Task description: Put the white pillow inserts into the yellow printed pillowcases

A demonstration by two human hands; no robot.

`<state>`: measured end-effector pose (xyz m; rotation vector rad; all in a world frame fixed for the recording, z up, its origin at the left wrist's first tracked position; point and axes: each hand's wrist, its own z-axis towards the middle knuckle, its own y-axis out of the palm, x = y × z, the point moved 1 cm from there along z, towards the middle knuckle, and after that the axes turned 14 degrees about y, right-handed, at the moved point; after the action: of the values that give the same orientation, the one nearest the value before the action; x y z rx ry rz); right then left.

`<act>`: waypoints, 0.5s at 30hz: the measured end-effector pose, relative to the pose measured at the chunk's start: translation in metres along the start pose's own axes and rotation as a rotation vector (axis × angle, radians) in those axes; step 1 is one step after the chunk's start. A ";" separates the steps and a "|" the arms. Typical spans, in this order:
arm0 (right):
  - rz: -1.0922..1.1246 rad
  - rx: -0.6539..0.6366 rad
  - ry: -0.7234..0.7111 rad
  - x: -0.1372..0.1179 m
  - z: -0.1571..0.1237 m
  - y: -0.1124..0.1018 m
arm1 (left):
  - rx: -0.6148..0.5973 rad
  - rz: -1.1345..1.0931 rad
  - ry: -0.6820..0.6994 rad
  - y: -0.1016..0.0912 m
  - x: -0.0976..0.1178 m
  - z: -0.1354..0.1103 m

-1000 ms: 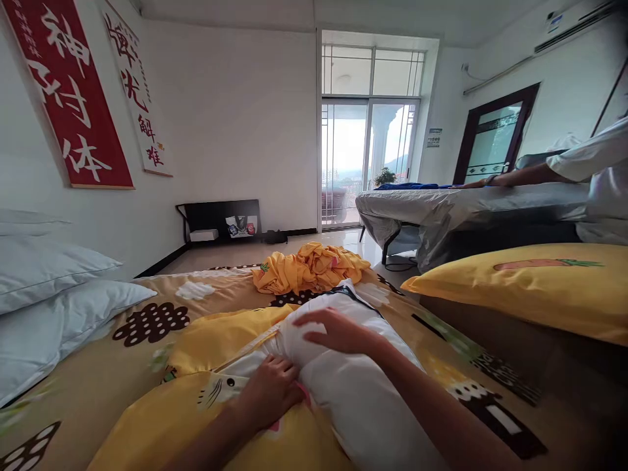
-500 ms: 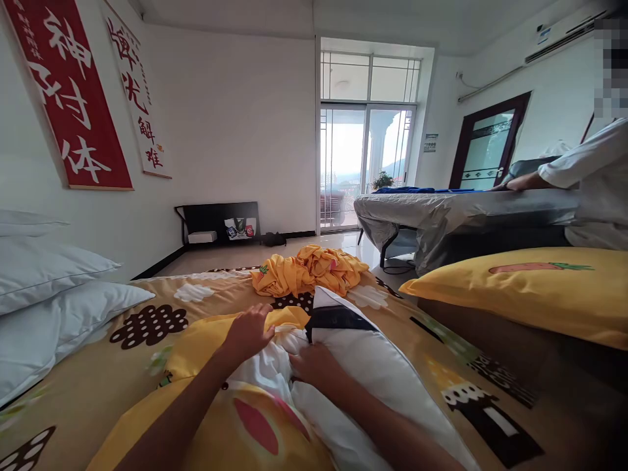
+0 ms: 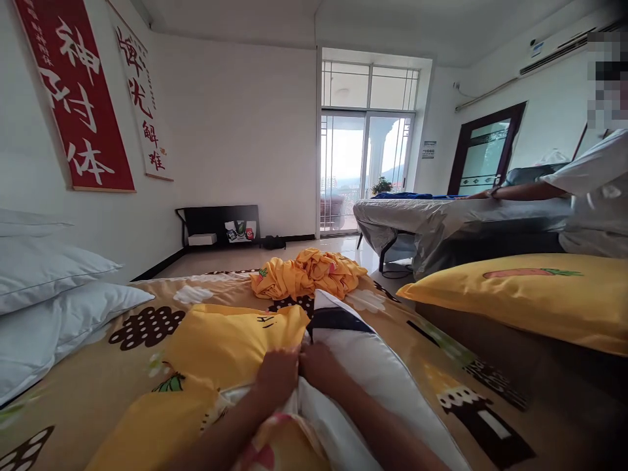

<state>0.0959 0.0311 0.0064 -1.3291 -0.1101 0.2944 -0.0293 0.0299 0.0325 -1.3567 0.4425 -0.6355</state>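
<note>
Big patterned bedsheet (image 3: 147,399) under everything, spread flat, so a soft base below the fingers. Stack of plain white pillows (image 3: 53,307) well off to the left of the left fingers, parked out of the way. Finished yellow pillow (image 3: 530,294) up on the ledge far right of the right fingers. Another person's arm (image 3: 515,191) way beyond, stretched over a grey-covered bed (image 3: 441,216), separate business.

Closer in: white pillow (image 3: 373,373) lying lengthwise, running out past the right fingertips and back under the forearm. Yellow pillowcase (image 3: 230,343) bunched just left of and beyond the left fingers, mouth edge meeting the pillow right where both hands sit. Looks held that way to keep the opening against the pillow's side.

Crumpled yellow fabric (image 3: 309,275) heaped further out, straight ahead of the fingertips, not touched.

Left hand (image 3: 277,376) curled, fingers pinching the pillowcase edge. Right hand (image 3: 318,367) touching it knuckle to knuckle, fingers tucked down into the seam; probably gripping fabric or pillow, can't tell which.
</note>
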 end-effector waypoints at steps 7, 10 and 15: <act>0.175 -0.123 -0.025 0.028 -0.054 -0.064 | 0.097 -0.287 -0.005 0.015 -0.036 -0.046; 0.149 -0.088 0.045 0.057 -0.085 -0.096 | 0.110 -0.480 0.052 0.005 -0.035 -0.057; 0.119 0.180 0.538 0.132 -0.105 -0.071 | -0.049 -0.511 0.187 -0.017 -0.025 -0.085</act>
<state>0.2590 -0.0465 0.0376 -1.1966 0.4394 0.0368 -0.1051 -0.0199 0.0332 -1.4734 0.2581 -1.1856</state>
